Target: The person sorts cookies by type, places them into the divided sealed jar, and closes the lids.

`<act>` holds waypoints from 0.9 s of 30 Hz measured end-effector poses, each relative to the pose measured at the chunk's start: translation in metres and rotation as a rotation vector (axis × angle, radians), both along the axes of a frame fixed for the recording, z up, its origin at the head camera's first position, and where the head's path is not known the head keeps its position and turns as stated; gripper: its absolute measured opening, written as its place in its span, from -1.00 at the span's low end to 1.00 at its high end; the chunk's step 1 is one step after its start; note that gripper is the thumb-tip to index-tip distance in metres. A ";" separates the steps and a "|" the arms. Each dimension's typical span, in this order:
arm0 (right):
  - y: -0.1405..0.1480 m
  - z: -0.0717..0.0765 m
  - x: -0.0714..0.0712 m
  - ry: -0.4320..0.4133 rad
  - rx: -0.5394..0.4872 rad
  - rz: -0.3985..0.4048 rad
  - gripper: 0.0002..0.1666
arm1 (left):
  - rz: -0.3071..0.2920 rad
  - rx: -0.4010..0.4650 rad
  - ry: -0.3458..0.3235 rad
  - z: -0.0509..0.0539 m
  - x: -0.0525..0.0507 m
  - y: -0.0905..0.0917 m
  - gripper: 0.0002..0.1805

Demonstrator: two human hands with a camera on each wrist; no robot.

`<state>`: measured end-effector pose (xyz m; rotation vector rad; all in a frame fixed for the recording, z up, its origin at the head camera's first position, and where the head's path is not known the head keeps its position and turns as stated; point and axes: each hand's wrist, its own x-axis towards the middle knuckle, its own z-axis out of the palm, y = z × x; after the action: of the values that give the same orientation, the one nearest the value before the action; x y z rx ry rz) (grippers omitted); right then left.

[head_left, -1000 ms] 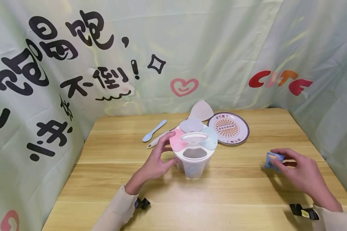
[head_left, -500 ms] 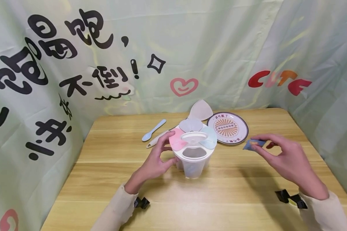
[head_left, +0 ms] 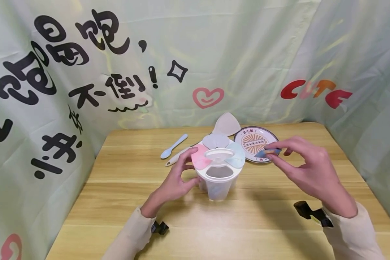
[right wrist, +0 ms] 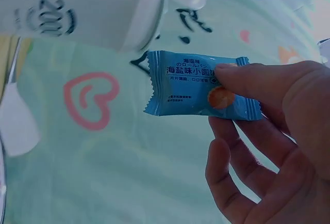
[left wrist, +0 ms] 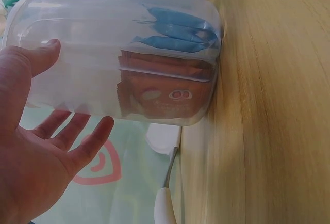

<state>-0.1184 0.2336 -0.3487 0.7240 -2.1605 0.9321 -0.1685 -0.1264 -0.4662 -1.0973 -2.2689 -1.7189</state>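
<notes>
A translucent plastic compartment container (head_left: 218, 190) stands upright mid-table, with pink, white and pale blue lids. Its front flap (head_left: 219, 155) is raised, leaving that compartment uncovered. My left hand (head_left: 173, 182) holds the container's left side, thumb in front and fingers around the rim. Through its wall, the left wrist view shows blue packets (left wrist: 178, 30) beside brown packets (left wrist: 162, 92) at the bottom. To the right, my right hand (head_left: 312, 169) pinches a small blue biscuit packet (right wrist: 191, 90) between thumb and fingers. It is held in the air, in front of the plate in the head view.
Behind the container lie a round printed plate (head_left: 256, 141), a white-headed spatula (head_left: 226, 124) and a small light blue spoon (head_left: 173, 146). A printed cloth (head_left: 247, 54) hangs along the table's back and sides.
My right hand has lifted the biscuit packet and carried it left, from the right of the table toward the container. The left hand and container have stayed put.
</notes>
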 end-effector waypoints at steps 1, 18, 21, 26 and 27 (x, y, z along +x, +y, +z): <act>-0.003 0.002 0.001 0.004 -0.007 0.011 -0.32 | 0.000 0.000 0.000 0.000 0.000 0.000 -0.02; -0.052 0.020 -0.003 0.044 -0.002 0.291 -0.56 | 0.003 0.008 0.004 -0.001 -0.001 0.000 -0.02; -0.060 0.017 -0.003 0.042 -0.008 0.340 -0.60 | 0.003 0.008 0.002 -0.001 -0.001 0.000 -0.02; -0.069 0.011 -0.004 0.036 0.002 0.388 -0.79 | 0.002 0.007 -0.001 0.000 0.000 0.001 -0.02; -0.070 0.009 -0.004 0.026 0.007 0.391 -0.83 | 0.001 0.007 -0.002 0.000 0.000 0.001 -0.02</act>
<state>-0.1224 0.1634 -0.3394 1.1830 -2.0366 1.1021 -0.1686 -0.1256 -0.4661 -1.0928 -2.2622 -1.7275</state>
